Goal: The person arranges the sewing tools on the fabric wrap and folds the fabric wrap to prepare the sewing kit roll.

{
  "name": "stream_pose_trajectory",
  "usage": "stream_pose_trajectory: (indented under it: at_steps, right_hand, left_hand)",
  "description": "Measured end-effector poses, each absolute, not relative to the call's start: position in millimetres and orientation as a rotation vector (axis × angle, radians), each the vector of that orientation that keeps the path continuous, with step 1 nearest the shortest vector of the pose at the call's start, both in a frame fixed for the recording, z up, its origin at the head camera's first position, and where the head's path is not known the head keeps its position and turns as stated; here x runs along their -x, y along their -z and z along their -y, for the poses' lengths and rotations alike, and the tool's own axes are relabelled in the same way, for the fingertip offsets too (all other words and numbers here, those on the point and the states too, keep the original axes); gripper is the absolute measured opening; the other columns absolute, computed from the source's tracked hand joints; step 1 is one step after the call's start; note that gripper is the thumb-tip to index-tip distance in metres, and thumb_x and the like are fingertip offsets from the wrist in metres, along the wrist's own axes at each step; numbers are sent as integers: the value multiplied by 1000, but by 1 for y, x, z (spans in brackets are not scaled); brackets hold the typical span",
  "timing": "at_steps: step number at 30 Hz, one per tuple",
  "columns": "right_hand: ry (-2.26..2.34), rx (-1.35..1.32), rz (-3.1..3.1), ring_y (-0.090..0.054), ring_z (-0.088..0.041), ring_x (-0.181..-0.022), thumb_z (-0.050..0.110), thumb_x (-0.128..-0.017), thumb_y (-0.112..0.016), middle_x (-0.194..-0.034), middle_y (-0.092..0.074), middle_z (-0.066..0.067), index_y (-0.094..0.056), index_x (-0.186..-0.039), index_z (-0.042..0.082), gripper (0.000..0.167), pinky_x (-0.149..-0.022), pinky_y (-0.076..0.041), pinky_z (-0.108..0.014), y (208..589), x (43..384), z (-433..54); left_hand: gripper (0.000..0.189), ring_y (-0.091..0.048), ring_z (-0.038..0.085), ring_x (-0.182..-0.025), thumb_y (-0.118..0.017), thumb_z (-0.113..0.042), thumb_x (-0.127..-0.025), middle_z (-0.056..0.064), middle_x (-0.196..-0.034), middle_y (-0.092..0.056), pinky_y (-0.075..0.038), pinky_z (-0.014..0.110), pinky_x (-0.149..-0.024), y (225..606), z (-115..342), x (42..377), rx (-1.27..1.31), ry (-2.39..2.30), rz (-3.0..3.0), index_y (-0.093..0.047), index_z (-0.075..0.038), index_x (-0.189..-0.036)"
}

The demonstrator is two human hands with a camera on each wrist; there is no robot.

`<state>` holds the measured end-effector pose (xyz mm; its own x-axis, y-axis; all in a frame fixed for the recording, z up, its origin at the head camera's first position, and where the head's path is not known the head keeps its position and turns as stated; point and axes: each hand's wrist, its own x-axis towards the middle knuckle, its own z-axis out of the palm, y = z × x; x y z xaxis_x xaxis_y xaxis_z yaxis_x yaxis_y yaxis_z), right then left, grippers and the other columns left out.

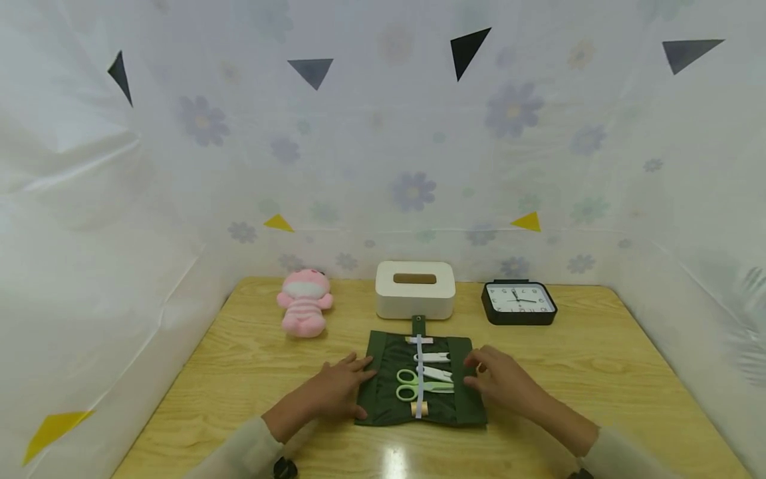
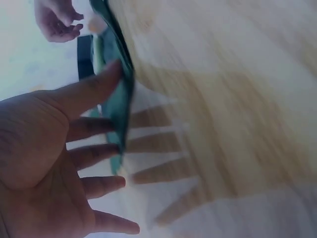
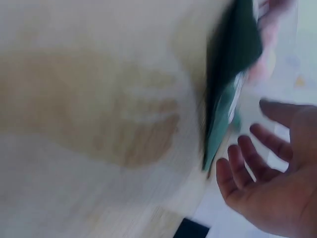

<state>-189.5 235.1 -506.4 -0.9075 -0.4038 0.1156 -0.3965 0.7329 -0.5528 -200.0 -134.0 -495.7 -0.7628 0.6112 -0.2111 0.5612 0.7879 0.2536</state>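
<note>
A dark green fabric tool pouch lies unfolded on the table, its snap strap pointing away from me. Under its pale elastic band sit light green scissors, two white-handled small tools, a tan roll-like piece and a small pale stick. My left hand rests with spread fingers on the pouch's left edge; in the left wrist view the thumb lies over the green cloth. My right hand is at the right flap, fingers loosely bent with nothing between them.
Behind the pouch stands a white tissue box. A pink plush toy lies at the back left, and a black-framed clock at the back right. A flower-patterned sheet encloses the wooden table at the back and sides.
</note>
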Motion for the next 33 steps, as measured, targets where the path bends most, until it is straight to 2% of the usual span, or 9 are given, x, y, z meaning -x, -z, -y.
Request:
stream_pose_trajectory:
  at_steps: [3, 5, 8, 11, 16, 22, 29, 33]
  right_hand:
    - [857, 861, -2814, -63, -17, -102, 44, -94, -75, -112, -62, 7, -68, -116, 19, 34, -84, -55, -37, 505, 165, -232]
    - [797, 925, -2758, -61, -13, -106, 53, -92, -72, -117, -59, 9, -66, -122, 22, 43, -85, -55, -37, 508, 153, -232]
    - [743, 963, -2741, -60, -11, -106, 51, -92, -74, -119, -58, 10, -65, -123, 26, 41, -85, -55, -37, 513, 143, -232]
    - [688, 976, -2779, -61, -11, -102, 42, -92, -77, -114, -60, 11, -67, -116, 29, 29, -81, -55, -36, 516, 141, -231]
    - [634, 1022, -2841, -63, -9, -95, 31, -91, -80, -105, -63, 13, -69, -107, 29, 19, -77, -55, -36, 515, 143, -230]
    - [646, 1054, -2899, -63, -5, -88, 25, -92, -78, -98, -64, 16, -70, -99, 28, 11, -73, -55, -34, 515, 144, -231]
    - [785, 955, -2840, -64, -1, -85, 28, -97, -73, -93, -67, 21, -70, -95, 29, 3, -71, -54, -32, 511, 151, -234]
    - [872, 880, -2796, -65, -2, -86, 31, -100, -69, -92, -69, 19, -72, -95, 27, 7, -71, -54, -31, 508, 154, -236]
  left_hand:
    - [71, -42, 36, -145, -82, -49, -85, 6, -156, -47, -44, 66, -102, 492, 128, 193, -996, -171, -2734, -60, -18, -145]
    - [64, -50, 30, -135, -82, -49, -85, 5, -147, -54, -51, 54, -97, 490, 125, 187, -1066, -161, -2748, -65, -20, -139]
    - [57, -54, 19, -115, -85, -47, -81, -1, -130, -57, -53, 38, -81, 488, 121, 181, -1135, -162, -2752, -69, -24, -130]
    - [49, -51, 13, -103, -88, -44, -79, -6, -119, -56, -48, 31, -72, 489, 122, 176, -1143, -133, -2742, -71, -28, -121]
    - [32, -51, 11, -100, -86, -34, -83, -8, -115, -57, -47, 29, -70, 492, 126, 174, -1165, -139, -2745, -71, -30, -111]
    - [13, -52, 6, -88, -79, -24, -91, -9, -101, -57, -48, 25, -70, 498, 130, 180, -1259, -223, -2779, -70, -25, -99]
    - [8, -56, 5, -81, -73, -18, -95, -10, -91, -58, -50, 27, -70, 499, 132, 187, -1275, -322, -2796, -66, -22, -95]
    - [9, -56, 4, -76, -70, -15, -97, -12, -85, -60, -50, 28, -68, 498, 132, 190, -1208, -461, -2782, -64, -21, -92]
